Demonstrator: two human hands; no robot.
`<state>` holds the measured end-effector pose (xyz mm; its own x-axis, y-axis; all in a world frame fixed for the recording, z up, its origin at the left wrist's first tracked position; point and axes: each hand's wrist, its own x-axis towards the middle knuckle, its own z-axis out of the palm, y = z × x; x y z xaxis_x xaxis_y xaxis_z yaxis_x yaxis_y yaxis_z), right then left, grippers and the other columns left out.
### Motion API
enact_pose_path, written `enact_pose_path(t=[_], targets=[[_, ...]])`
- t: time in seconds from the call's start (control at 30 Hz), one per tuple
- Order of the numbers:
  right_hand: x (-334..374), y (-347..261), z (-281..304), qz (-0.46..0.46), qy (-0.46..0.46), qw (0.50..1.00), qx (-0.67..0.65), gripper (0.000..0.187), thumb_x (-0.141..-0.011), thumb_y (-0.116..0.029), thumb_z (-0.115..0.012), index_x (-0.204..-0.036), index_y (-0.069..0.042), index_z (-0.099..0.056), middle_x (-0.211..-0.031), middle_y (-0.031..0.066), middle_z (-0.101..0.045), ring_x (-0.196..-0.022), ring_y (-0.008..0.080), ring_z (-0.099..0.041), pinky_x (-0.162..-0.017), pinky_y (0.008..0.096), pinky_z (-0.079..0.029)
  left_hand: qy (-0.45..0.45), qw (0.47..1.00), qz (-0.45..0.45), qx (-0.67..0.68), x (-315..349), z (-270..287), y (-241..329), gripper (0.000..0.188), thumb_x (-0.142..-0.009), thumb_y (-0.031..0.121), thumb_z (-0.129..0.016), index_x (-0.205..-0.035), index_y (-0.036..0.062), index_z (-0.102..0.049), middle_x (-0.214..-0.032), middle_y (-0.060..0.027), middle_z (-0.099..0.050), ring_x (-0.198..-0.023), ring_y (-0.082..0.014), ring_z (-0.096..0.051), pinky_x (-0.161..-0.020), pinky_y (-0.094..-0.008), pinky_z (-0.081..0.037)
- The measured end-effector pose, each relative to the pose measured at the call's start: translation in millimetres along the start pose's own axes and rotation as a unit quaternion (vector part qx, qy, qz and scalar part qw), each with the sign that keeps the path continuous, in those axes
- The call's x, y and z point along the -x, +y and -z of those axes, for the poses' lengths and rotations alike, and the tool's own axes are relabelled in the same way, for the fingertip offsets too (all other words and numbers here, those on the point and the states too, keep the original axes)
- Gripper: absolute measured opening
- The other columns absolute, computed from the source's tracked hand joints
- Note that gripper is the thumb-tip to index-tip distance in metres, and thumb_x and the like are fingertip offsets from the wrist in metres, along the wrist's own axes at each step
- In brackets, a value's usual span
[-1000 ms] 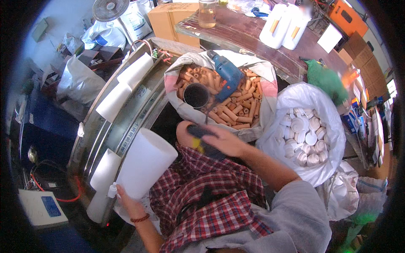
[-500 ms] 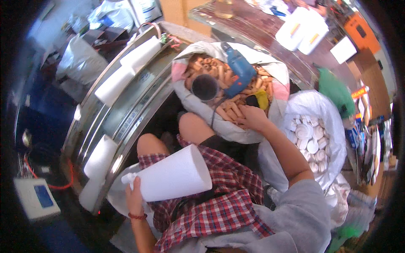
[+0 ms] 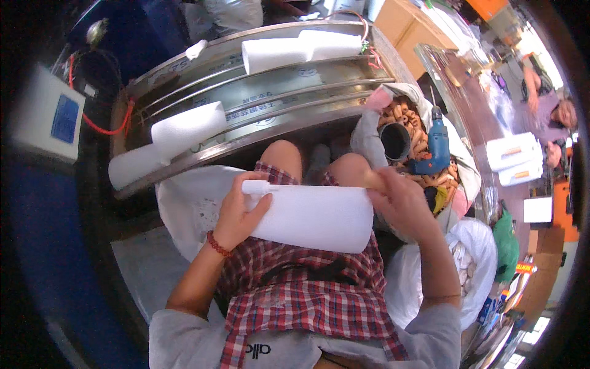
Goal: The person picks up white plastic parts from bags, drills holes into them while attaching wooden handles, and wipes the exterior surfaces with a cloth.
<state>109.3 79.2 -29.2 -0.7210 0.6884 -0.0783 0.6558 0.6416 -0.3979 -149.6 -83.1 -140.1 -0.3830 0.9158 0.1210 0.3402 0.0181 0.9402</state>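
Across my lap lies a large white tapered cylinder (image 3: 316,215) with a rough, foam-like surface and a small white stub (image 3: 255,186) at its left end. My left hand (image 3: 236,215) is closed round that stub end, thumb on top. At the wide right end, my right hand (image 3: 402,206) pinches a small tan piece (image 3: 373,181), partly hidden by the fingers and close to the cylinder's upper right edge. Similar tan pieces (image 3: 452,178) fill a white sack (image 3: 470,169) at the right, along with a blue power drill (image 3: 437,144) and a dark round cup (image 3: 394,140).
Ahead stands a metal trough (image 3: 270,92) with bars, holding several white cylinders (image 3: 190,128). A white bag (image 3: 473,258) of white discs is at the right. A white box (image 3: 46,114) is at the far left. Another person (image 3: 553,117) sits beyond the dark table (image 3: 458,80).
My right hand has come out of the sack with a tan piece, over to the cylinder's wide end. The cylinder now lies more level. The view has turned to the left.
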Motion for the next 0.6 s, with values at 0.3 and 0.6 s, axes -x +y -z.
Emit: enact_pose_path(t=[0.3, 0.6], targets=[[-51, -70, -54, 0.235, -0.095, 0.961, 0.106, 0.031, -0.084, -0.030, -0.060, -0.107, -0.010, -0.053, -0.084, 0.0078, -0.062, -0.073, 0.0260, -0.063, -0.058, 0.0383, -0.047, 0.006, 0.999, -0.012, -0.050, 11, 6, 4, 0.032, -0.084, 0.011, -0.060, -0.111, 0.0039, -0.045, -0.103, -0.0108, -0.062, -0.096, -0.0223, -0.060, -0.084, -0.0328, -0.046], [-62, -71, -67, 0.390, 0.027, 0.900, 0.192, 0.036, -0.077, -0.018, -0.056, -0.109, -0.003, -0.049, -0.088, 0.0060, -0.057, -0.060, 0.0200, -0.061, -0.053, 0.0328, -0.049, 0.017, 0.997, -0.018, -0.069, 12, 8, 4, 0.033, -0.085, 0.014, -0.059, -0.112, 0.0025, -0.044, -0.106, -0.0132, -0.059, -0.096, -0.0295, -0.058, -0.084, -0.0367, -0.044]])
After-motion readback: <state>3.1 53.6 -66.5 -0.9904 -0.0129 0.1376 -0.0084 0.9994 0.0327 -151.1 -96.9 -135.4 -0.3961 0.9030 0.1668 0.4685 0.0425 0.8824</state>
